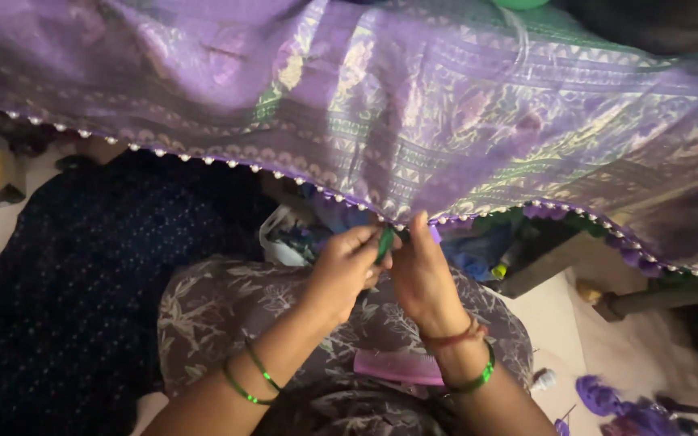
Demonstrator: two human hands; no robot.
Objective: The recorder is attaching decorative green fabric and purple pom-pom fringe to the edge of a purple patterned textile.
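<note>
My left hand grips a small green tool; my right hand pinches the purple saree's beaded edge. A pink comb lies on my lap.

A purple woven cloth with gold and green patterned bands fills the upper part of the frame, draped and hanging. Its lower edge, trimmed with a row of small pale beads, runs from the upper left down to the right. At lower centre of that edge sits a small green tool, tilted, touching the beaded border.
</note>
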